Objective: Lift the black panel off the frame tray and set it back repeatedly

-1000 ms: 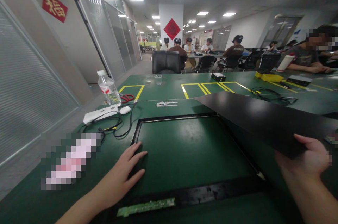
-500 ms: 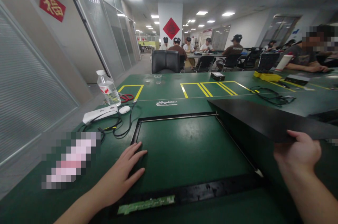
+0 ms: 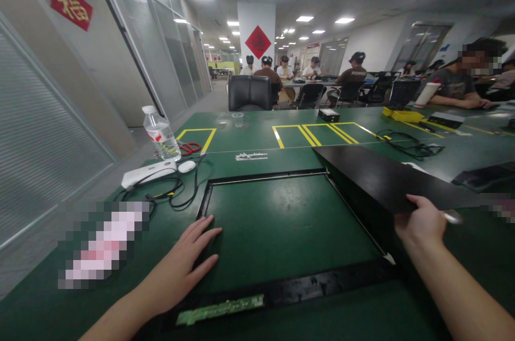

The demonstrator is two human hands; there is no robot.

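Note:
A thin black frame (image 3: 269, 174) lies flat on the green table, its inside showing the tabletop. My left hand (image 3: 187, 263) rests over the frame's left side with the fingers spread. A long green circuit board (image 3: 221, 310) sits on the wide near edge of the frame. Beyond the frame's right side, a flat black sheet (image 3: 382, 175) is held up at a tilt, its far left corner close to the frame's far right corner. My right hand (image 3: 422, 225) grips the sheet's near edge, thumb on top and fingers hidden underneath.
To the left are a water bottle (image 3: 160, 134), red-handled scissors (image 3: 190, 148), a white device (image 3: 148, 173) and black cables (image 3: 183, 201). Small white pieces (image 3: 251, 156) lie beyond the frame. Farther back are a plastic cup (image 3: 237, 120), a black box (image 3: 329, 115) and a yellow tray (image 3: 402, 115). People sit behind.
My right hand has moved left with the black sheet, nearer the frame. The left hand keeps its place on the frame. The whole view has shifted slightly.

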